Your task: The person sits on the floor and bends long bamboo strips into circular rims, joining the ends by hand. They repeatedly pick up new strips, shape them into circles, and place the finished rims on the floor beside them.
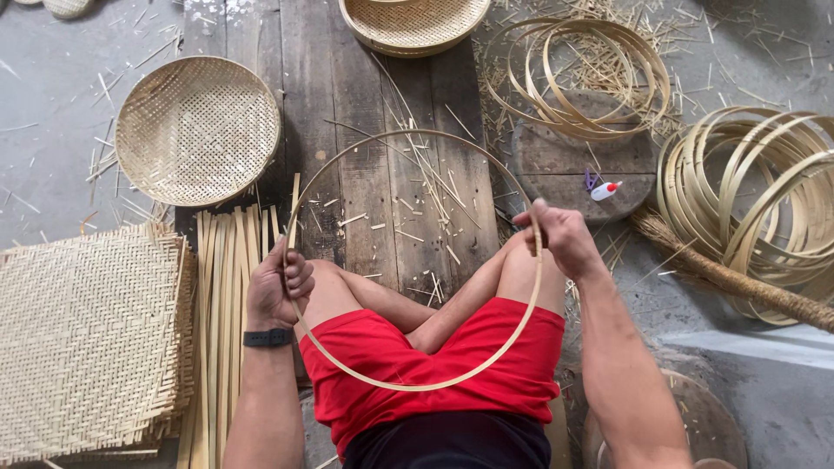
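Over the lap, a big thin bamboo hoop (pixel 408 260) is held at its two sides: the fingers of the left hand (pixel 276 291) are curled shut around the left side, and the right side is pinched by the right hand (pixel 560 236). It is judged to be light, springy and easily bent, so opposite sides are best gripped. Farther off, a round woven tray (pixel 198 130) and stacked bamboo rings (pixel 578 74) are seen on the floor.

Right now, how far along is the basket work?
Done: two round woven trays, one at upper left, one at top. In hand: left hand and right hand grip one bamboo hoop over the lap. Left: flat woven mats, loose strips, coiled hoops.
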`<move>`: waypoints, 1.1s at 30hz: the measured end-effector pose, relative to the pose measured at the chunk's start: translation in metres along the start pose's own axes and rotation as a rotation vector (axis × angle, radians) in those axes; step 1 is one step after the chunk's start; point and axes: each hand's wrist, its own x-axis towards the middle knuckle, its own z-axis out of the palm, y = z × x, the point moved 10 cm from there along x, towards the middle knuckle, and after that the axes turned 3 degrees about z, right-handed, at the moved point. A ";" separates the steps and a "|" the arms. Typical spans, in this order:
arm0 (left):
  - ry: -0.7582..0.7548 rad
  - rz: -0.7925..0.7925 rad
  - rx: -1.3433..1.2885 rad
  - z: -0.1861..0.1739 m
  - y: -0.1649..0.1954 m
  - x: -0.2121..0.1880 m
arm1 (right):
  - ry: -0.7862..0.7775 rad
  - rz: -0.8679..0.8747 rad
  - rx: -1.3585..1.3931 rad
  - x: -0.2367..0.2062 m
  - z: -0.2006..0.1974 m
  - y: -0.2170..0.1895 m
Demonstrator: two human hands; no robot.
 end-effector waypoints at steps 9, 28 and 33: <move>0.579 0.447 1.396 -0.059 0.051 -0.037 | 0.334 0.129 -0.048 0.003 -0.045 0.018; 0.924 0.277 1.571 -0.205 0.084 -0.127 | 0.085 0.120 0.112 0.058 0.049 0.029; 0.812 0.105 1.035 -0.247 0.092 -0.131 | -0.015 0.203 0.034 0.050 0.107 0.079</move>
